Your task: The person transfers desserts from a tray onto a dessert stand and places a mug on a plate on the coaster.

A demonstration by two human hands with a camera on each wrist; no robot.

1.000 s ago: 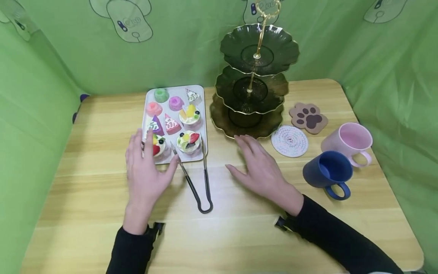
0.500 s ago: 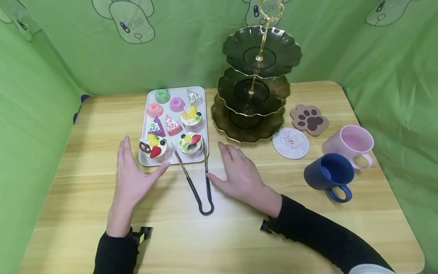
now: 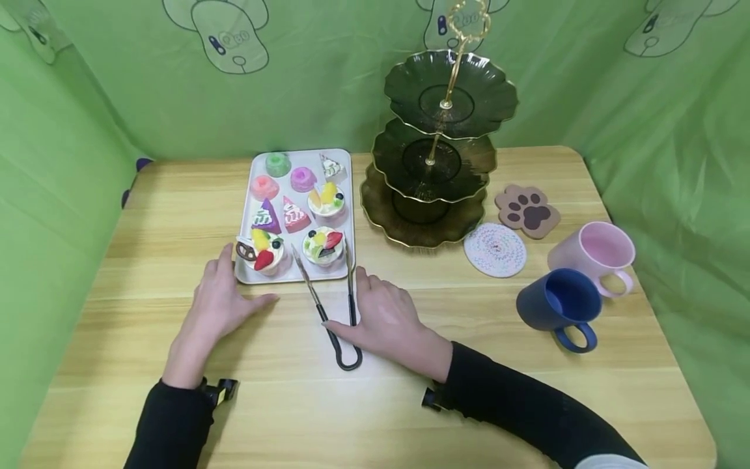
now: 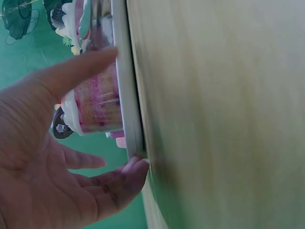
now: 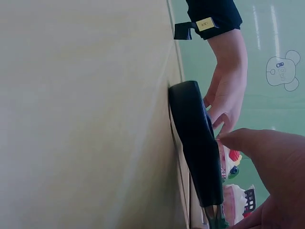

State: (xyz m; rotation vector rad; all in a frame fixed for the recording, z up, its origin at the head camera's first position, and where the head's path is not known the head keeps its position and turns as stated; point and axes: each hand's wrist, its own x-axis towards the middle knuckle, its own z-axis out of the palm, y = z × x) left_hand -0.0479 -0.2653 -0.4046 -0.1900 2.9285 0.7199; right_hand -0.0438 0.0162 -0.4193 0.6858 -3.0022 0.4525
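Observation:
The white tray (image 3: 301, 157) bears toy desserts. My left hand (image 3: 213, 303) is at its front left corner, thumb spread along the front side. In the left wrist view, the left fingertips (image 4: 138, 167) are right at the tray's edge, beside a fruit-topped dessert cup (image 4: 100, 107). Black-handled metal tongs (image 3: 349, 367) lie spread, their tips on the tray's front part. My right hand (image 3: 387, 319) straddles the tongs, its thumb over the left arm and its fingers beside the right arm. In the right wrist view, the thumb tip is close to the black handle (image 5: 195, 143).
A three-tier dark cake stand (image 3: 422, 225) with gold rims is behind the right hand. Further right lie a round woven coaster (image 3: 495, 250) and a paw-shaped coaster (image 3: 527, 210). A blue mug (image 3: 536, 303) and a pink mug (image 3: 565, 251) stand near the table's right side.
My left hand has come back from over the tray to its front left corner. My right hand has moved left and toward me, from before the stand to the tongs.

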